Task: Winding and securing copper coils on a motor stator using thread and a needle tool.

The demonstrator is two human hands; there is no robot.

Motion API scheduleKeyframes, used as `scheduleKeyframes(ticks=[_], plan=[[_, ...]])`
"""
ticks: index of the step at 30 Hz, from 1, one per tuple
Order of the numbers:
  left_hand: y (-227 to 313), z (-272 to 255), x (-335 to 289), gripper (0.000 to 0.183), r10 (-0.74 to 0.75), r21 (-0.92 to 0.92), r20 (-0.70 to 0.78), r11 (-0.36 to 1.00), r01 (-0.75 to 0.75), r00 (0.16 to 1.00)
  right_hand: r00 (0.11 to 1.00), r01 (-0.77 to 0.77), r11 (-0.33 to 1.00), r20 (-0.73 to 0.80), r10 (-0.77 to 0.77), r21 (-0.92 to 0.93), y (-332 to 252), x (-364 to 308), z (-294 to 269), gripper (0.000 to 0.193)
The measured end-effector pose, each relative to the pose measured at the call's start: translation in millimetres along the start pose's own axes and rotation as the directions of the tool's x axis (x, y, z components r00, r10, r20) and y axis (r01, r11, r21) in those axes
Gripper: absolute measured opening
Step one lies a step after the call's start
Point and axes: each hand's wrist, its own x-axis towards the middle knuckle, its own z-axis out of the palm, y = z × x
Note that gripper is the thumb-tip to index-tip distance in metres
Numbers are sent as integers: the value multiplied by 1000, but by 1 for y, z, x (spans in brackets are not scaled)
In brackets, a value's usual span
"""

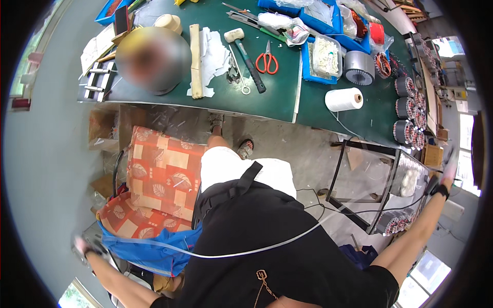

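Stretching taut between blurred left hand [82, 245] and right hand [448, 172], thin translucent strip [246, 252]; grips unclear.

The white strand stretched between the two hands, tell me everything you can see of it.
The white strand is thin, pale and flexible, like a cord or tape; its material cannot be told. It runs in one long shallow sag across the person's black top, from near the left hand at the lower left up toward the raised right hand. Both hands are blurred, so the grip on its ends is unclear. It passes over the blue fabric by the chair.
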Motion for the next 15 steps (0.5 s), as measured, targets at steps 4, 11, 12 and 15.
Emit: scheduleKeyframes(ticks=[4, 11, 12, 15], plan=[[248, 108, -66, 43, 649, 60, 328, 711, -701, 687, 601, 799, 573, 248, -760, -181, -211, -76, 163, 39], [496, 149, -415, 51, 862, -856, 504, 506, 110, -49, 301, 945, 326, 456, -837, -25, -330, -385, 353, 9], [505, 150, -437, 49, 827, -692, 543, 537, 482, -142, 291, 940, 340, 434, -853, 38, -331, -397, 359, 9], [487, 165, -423, 18, 639, -531, 716, 759, 375, -280, 420, 862, 504, 492, -763, 46, -319, -386, 370, 9]])
